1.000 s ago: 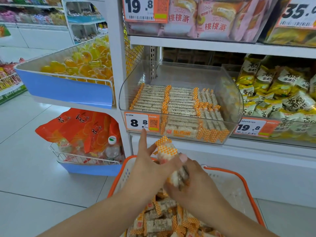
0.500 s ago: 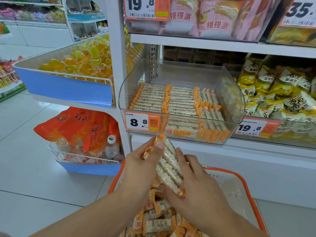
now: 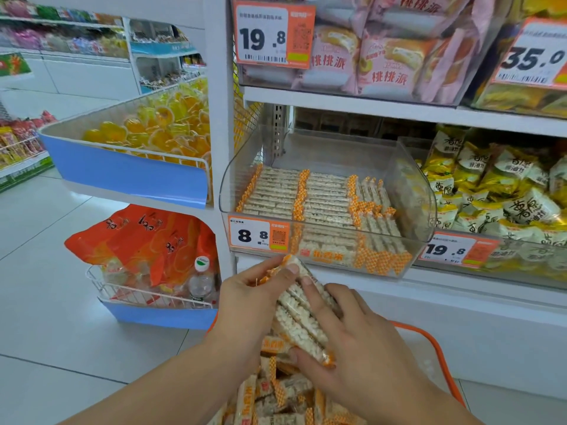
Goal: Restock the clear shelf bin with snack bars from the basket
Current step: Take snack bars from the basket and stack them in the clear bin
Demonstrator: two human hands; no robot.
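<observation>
- The left hand grips the upper end of a small stack of snack bars, thumb curled over the orange-checked wrapper tips.
- The right hand holds the same stack from the other side, fingers laid along the bars and thumb tucked under the lower end.
- The stack lies slanted, its upper end toward 11 o'clock and its lower end toward 5 o'clock, just below the front lip of the clear shelf bin.
- The bin sits at 12 o'clock from the hands, on a white shelf, and it is partly filled: two neat rows of bars lie crosswise on its left, and a looser group lies lengthwise on its right.
- A price tag reading 8.8 is fixed to the bin's front at its left corner.
- The basket, with an orange rim, sits at 6 o'clock under both hands, and loose bars are heaped inside it.
- At 3 o'clock from the bin lie yellow-and-white snack packs.
- At 9 o'clock a blue-fronted wire bin holds orange jelly cups.
- Orange bags and a small bottle fill a lower wire rack at 8 o'clock.
</observation>
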